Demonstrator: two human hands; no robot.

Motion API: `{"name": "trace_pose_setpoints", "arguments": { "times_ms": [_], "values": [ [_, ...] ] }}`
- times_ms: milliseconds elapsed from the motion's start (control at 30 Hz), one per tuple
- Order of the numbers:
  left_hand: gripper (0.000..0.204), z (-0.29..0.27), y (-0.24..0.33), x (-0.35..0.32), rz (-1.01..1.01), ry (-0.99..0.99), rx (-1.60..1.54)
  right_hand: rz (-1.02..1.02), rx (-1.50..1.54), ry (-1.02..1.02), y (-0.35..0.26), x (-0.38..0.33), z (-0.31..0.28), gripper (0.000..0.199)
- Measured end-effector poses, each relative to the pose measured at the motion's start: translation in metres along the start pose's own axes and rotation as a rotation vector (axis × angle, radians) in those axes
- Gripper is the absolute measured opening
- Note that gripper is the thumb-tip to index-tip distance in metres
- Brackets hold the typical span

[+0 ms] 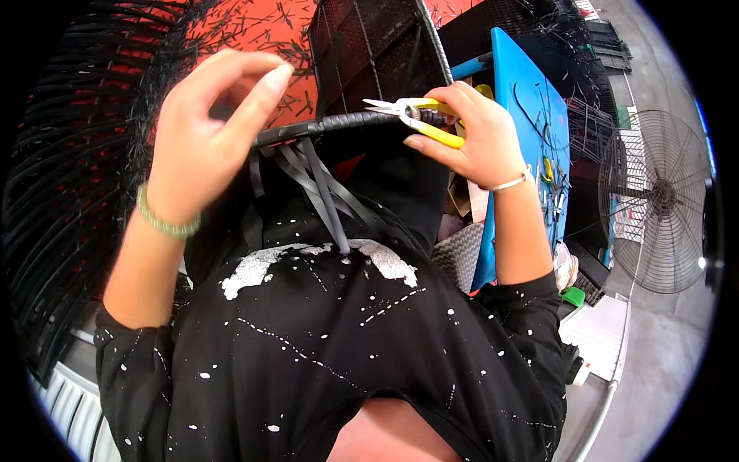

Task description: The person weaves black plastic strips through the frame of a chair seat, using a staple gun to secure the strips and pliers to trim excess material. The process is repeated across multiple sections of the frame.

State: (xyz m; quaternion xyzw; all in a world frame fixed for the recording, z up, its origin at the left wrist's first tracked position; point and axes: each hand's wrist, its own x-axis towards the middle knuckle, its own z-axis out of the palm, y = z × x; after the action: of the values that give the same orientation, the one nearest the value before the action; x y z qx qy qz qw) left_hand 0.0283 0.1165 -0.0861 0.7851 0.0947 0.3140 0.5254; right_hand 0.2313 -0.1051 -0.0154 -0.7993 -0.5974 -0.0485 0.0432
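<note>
My right hand [483, 132] is wrapped round a pair of snips [440, 137] with yellow handles. Their pointed silver blades are slightly parted and lie over a bar wound with black strip [339, 123]. To the left, my left hand [204, 127] is raised above the bar's left end, thumb and forefinger brought together. Whatever is in that pinch, if anything, is too small to make out. Loose flat grey strips [323, 189] hang from the bar towards my lap. Beyond the bar rises a black woven panel [369, 54] with a pale rim.
At the right stands a blue board [523, 146] with tools on it. A large wire-caged fan [660, 196] is farther right. Black curved slats [69, 154] are stacked at the left. Black offcuts litter a red surface [254, 35] ahead.
</note>
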Motion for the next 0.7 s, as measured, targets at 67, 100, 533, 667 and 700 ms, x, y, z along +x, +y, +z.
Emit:
{"name": "trace_pose_setpoints", "arguments": {
  "times_ms": [67,100,533,667,700],
  "values": [
    [0.021,0.005,-0.012,0.010,-0.057,-0.144,0.036,-0.056,-0.024,-0.035,0.005,0.006,0.006,0.053],
    [0.021,0.009,-0.015,0.013,-0.133,-0.253,-0.028,-0.083,-0.036,-0.053,0.008,0.008,0.010,0.054],
    [0.018,0.034,-0.035,0.027,-0.399,-0.312,-0.461,-0.220,-0.062,0.007,0.012,0.027,0.026,0.059],
    [0.020,0.046,-0.034,0.022,-0.377,-0.265,-0.366,-0.211,-0.076,0.010,0.017,0.024,0.027,0.057],
    [0.019,0.045,-0.035,0.022,-0.372,-0.269,-0.357,-0.211,-0.081,0.004,0.017,0.024,0.026,0.057]
  ]
}}
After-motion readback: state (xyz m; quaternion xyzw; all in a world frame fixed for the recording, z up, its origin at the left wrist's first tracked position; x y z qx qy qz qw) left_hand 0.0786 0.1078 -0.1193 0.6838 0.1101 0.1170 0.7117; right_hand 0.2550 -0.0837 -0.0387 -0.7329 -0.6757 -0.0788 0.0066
